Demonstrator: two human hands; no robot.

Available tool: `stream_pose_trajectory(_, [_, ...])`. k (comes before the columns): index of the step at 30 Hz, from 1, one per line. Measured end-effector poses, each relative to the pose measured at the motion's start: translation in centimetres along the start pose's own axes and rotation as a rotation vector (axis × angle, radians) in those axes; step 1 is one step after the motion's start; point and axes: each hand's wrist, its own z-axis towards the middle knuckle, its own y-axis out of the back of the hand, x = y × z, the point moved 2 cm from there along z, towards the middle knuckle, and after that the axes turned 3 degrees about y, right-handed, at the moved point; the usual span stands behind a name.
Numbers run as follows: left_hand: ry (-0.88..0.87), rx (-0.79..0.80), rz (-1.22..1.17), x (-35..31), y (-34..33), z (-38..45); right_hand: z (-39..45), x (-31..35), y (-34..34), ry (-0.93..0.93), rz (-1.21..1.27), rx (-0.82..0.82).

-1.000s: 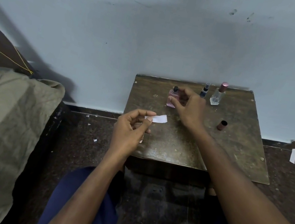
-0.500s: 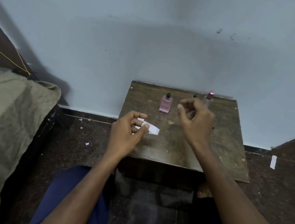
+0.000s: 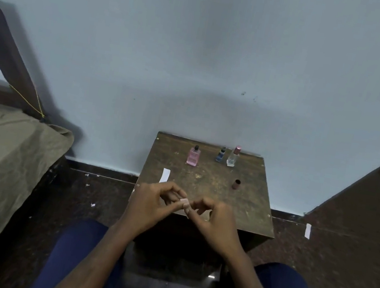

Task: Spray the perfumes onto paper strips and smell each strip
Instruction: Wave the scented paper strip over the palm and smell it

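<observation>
Over the near edge of the worn brown wooden table (image 3: 244, 203), we are pinching a small white paper strip (image 3: 185, 203) between left hand (image 3: 150, 206) and right hand (image 3: 215, 219), fingers curled. Pink glass perfume bottle (image 3: 193, 155) is standing at the back; another white strip (image 3: 165, 175) is lying left.

both hands meet in front of the body, fingertips almost together

the left hand (image 3: 148, 208) sits with its back toward the camera, wrist slightly bent, fingers curled inward and the thumb and forefinger closing on a small pale paper strip (image 3: 185, 203) at the tips. the right hand (image 3: 215, 221) mirrors it from the other side, knuckles up, fingers curled and its fingertips meeting the same strip, just beside the left fingertips. both bare forearms run up from the lower edge of the view and converge toward the hands, with the thighs in dark blue below them.
</observation>
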Motion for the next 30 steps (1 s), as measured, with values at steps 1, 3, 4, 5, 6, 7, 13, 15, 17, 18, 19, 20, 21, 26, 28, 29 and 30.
stream_pose_trajectory(1, [0.014,-0.026,-0.033,-0.7,0.1,-0.4,-0.5,0.7,0.2,-0.029,0.047,-0.026])
stream_pose_trajectory(3, [0.106,-0.098,-0.159,-2.3,0.1,-0.9,-1.1,2.0,0.6,-0.111,0.2,-0.112])
stream_pose_trajectory(4, [0.175,-0.125,-0.264,-3.2,0.0,-1.2,-1.4,2.7,0.7,-0.166,0.306,-0.157])
stream_pose_trajectory(5, [0.245,-0.13,-0.398,-3.9,-0.2,-1.5,-1.9,3.2,0.8,-0.222,0.432,-0.198])
stream_pose_trajectory(6, [0.31,-0.117,-0.535,-4.6,-0.5,-1.8,-2.4,3.8,0.7,-0.271,0.579,-0.235])
stream_pose_trajectory(7, [0.372,-0.096,-0.665,-5.0,-1.0,-2.2,-2.9,4.3,0.5,-0.312,0.735,-0.256])
stream_pose_trajectory(13, [0.63,-0.067,-1.509,-4.0,-2.9,-6.4,-6.1,6.9,-0.8,-0.52,1.372,-0.085])
stream_pose_trajectory(15, [0.598,-0.03,-1.578,-4.2,-3.0,-6.1,-6.9,8.3,-1.2,-0.584,1.465,0.121])
stream_pose_trajectory(17, [0.502,0.063,-1.67,-5.0,-3.1,-5.2,-7.4,9.3,-1.4,-0.607,1.471,0.309])
stream_pose_trajectory(18, [0.449,0.103,-1.717,-5.2,-3.1,-4.9,-7.6,9.5,-1.5,-0.613,1.439,0.361])
stream_pose_trajectory(19, [0.398,0.139,-1.754,-5.2,-3.2,-4.6,-7.6,9.4,-1.6,-0.616,1.377,0.373])
stream_pose_trajectory(20, [0.361,0.173,-1.776,-5.2,-3.4,-4.5,-7.5,9.1,-1.8,-0.614,1.271,0.344])
stream_pose_trajectory(21, [0.333,0.202,-1.8,-5.3,-3.6,-4.4,-7.4,8.5,-2.0,-0.607,1.131,0.278])
stream_pose_trajectory(26, [0.274,0.241,-1.829,-6.3,-4.4,-5.0,-6.9,7.1,-1.0,-0.492,0.904,-0.104])
stream_pose_trajectory(28, [0.267,0.236,-1.818,-6.6,-4.6,-5.3,-6.7,6.7,-0.1,-0.43,0.855,-0.234])
stream_pose_trajectory(29, [0.275,0.238,-1.8,-6.7,-4.8,-5.3,-6.7,6.3,0.3,-0.403,0.816,-0.301])
stream_pose_trajectory(30, [0.278,0.233,-1.779,-6.7,-4.8,-5.4,-6.5,6.1,0.6,-0.377,0.778,-0.355])
